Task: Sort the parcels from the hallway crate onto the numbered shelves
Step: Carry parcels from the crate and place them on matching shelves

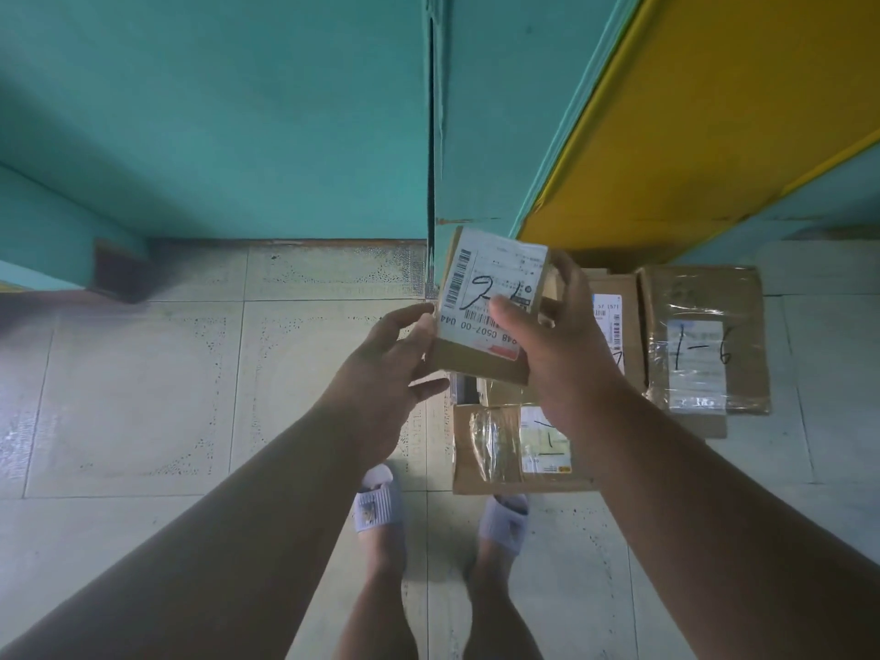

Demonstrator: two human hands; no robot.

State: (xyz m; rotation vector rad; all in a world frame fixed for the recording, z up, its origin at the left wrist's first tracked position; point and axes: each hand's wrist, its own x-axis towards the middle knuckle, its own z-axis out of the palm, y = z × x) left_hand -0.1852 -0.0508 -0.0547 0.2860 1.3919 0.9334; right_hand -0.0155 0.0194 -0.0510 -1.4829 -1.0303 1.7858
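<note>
A small cardboard parcel (481, 302) with a white label and handwritten black marks is held up at chest height in the head view. My right hand (552, 340) grips it, thumb across the label and fingers round the far edge. My left hand (390, 364) has relaxed fingers, with the fingertips touching the parcel's left edge. On the floor beneath lie more cardboard parcels: one marked "1-6" (705, 340), one partly behind my right hand (614, 316), and one close to my feet (509, 450).
Teal walls (214, 135) rise ahead with a dark vertical gap (431, 135) between them. A yellow panel (690, 126) slants at the right. The floor is pale tile (143, 397). My feet in white slippers (378, 500) stand just behind the nearest parcel.
</note>
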